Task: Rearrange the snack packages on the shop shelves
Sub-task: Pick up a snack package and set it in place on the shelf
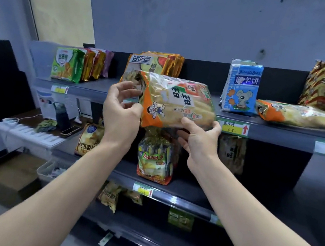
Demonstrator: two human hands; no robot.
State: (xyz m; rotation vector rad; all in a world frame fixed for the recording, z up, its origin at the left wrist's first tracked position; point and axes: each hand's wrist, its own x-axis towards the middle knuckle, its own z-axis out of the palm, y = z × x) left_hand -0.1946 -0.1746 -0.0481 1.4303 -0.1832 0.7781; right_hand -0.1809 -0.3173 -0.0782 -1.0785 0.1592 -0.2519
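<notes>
Left hand (122, 113) and right hand (199, 142) are curled, pinching opposite edges of the orange crinkly plastic cracker bag (178, 104), mid-frame; judged light, crushable, best held by ends.

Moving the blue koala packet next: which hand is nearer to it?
Right. The right hand holds the orange snack bag, below-left of the koala packet; the left hand is at the bag's far edge.

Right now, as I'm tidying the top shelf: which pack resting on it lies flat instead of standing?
The orange-and-clear cracker pack just right of the blue koala pack, in front of the striped bags. The others stand upright.
</notes>
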